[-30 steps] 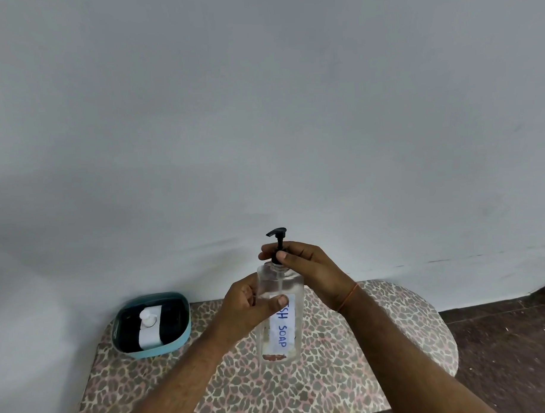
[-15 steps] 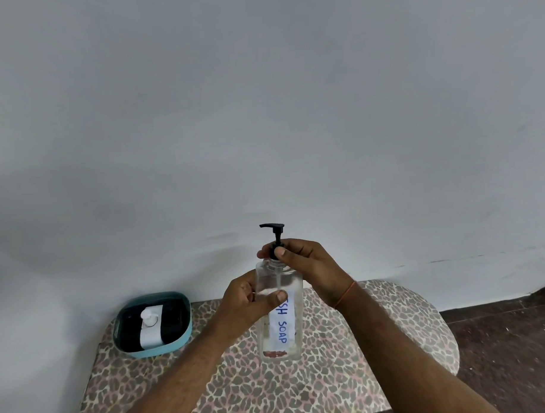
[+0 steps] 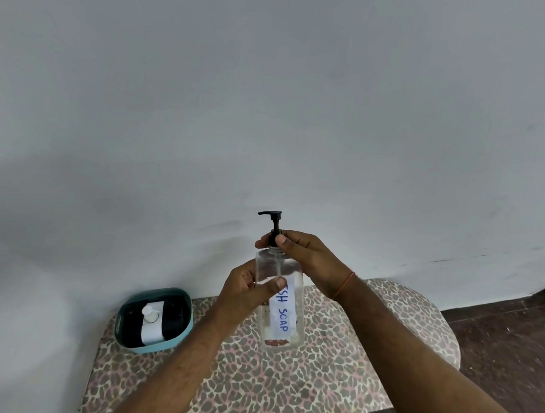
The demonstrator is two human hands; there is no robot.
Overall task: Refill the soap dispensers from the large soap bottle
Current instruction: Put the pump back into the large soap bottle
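The clear soap dispenser (image 3: 279,298) stood upright near the middle of the leopard-print table (image 3: 271,385), its base on or just above the cloth; which of the two could not be told. A white label (image 3: 282,311) ran down its front, with the blue handwritten letters "SH SOAP" showing. The bottle looked almost empty, with only a little dark residue at the bottom. Its black pump (image 3: 273,224) rose from the neck, the spout pointing left. The right hand (image 3: 301,258) was closed around the pump's collar at the neck, thumb in front and fingers wrapped behind. The left hand (image 3: 249,295) gripped the bottle's body from the left, its thumb pressed across the top of the label. An orange thread (image 3: 345,284) circled the right wrist. Well to the left, near the table's back corner, sat a teal tub (image 3: 154,321) holding a dark bottle with a white cap and white band (image 3: 151,323). A plain grey wall (image 3: 262,114) rose behind the table.
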